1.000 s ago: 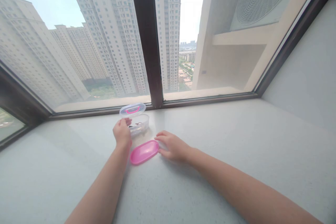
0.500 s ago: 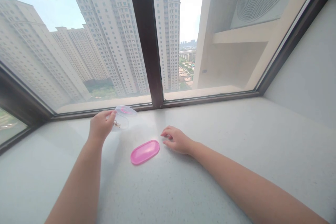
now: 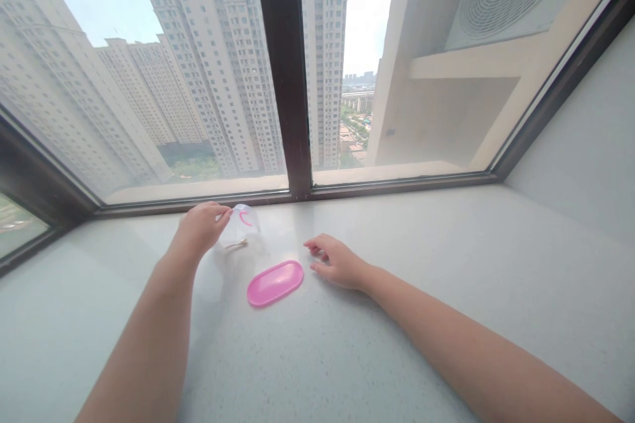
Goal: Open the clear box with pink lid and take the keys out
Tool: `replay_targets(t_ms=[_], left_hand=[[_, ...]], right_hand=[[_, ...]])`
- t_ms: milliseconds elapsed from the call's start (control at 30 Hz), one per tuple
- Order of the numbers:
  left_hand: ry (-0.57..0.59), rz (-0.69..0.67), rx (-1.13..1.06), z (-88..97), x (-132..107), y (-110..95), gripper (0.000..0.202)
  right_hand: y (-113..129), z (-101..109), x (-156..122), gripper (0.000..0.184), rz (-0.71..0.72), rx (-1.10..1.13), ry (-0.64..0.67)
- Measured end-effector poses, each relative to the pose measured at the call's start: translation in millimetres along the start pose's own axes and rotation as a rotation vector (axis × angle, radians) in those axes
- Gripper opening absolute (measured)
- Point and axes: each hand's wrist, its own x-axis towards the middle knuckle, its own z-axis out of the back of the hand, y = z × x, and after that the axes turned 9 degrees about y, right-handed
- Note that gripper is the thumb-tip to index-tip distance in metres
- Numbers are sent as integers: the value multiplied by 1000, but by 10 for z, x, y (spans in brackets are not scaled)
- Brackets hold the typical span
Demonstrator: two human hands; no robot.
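Note:
My left hand (image 3: 201, 228) is closed around a small clear plastic box (image 3: 239, 228) with a pink handle on its lid, held tipped over just above the pale sill. Something small and dark shows through its wall. A pink oval lid (image 3: 275, 283) lies flat on the sill, just below and right of the box. My right hand (image 3: 337, 262) rests on the sill right of the pink lid, fingers loosely curled toward it, holding nothing and a little apart from the lid.
The pale speckled windowsill (image 3: 397, 330) runs wide to both sides. A dark window frame (image 3: 282, 73) and glass stand right behind the box. A grey wall (image 3: 590, 139) rises at the right.
My left hand lifted the clear box from beside the pink lid, carried it left and tipped it over. My right hand drew back slightly from the pink lid.

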Motion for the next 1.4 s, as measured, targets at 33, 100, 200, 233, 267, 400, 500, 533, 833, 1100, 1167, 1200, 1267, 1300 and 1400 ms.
replay_targets(t_ms=[33,100,200,233,267,400,500,533,833,1100,1167,1200,1267,1300,1400], left_hand=[[-2,6,18,-11,-5,-20,31],[-22,11,57,-28,-16,-61,30],[-50,15,142,-40,-36,-130,29],[-52,14,170,-40,-44,-158,29],[-52,8,192,-40,-52,-189,29],[-69,-59,247,-36,-82,-341,27],[-77,-100,268,-27,-97,-432,28],[-76,-104,270,-22,-101,-447,29],[-160,-73,262,60,-115,-310,32],[-224,2,311,160,-137,-160,33],[-243,26,290,150,-131,-115,31],[-257,38,274,135,-124,-92,30],[-285,68,239,92,-109,-46,29],[-288,80,222,68,-101,-28,28],[-269,96,188,6,-90,-3,27]], right_hand=[[3,1,-1,42,-3,0,4],[11,5,-2,43,-8,1,7],[15,8,1,43,-8,2,10],[14,7,3,43,-6,0,11],[12,6,4,43,-5,-4,11],[5,1,4,44,-6,-13,13],[9,5,-2,45,-10,-12,17],[11,7,-3,45,-11,-11,18],[4,4,6,49,-15,1,18],[-21,7,-1,49,-7,-1,19],[-27,7,0,49,-3,-3,18],[-28,7,0,49,-2,-3,18],[-28,6,0,49,-1,-3,20],[-27,6,0,49,1,-4,20],[-22,3,0,49,5,-7,18]])
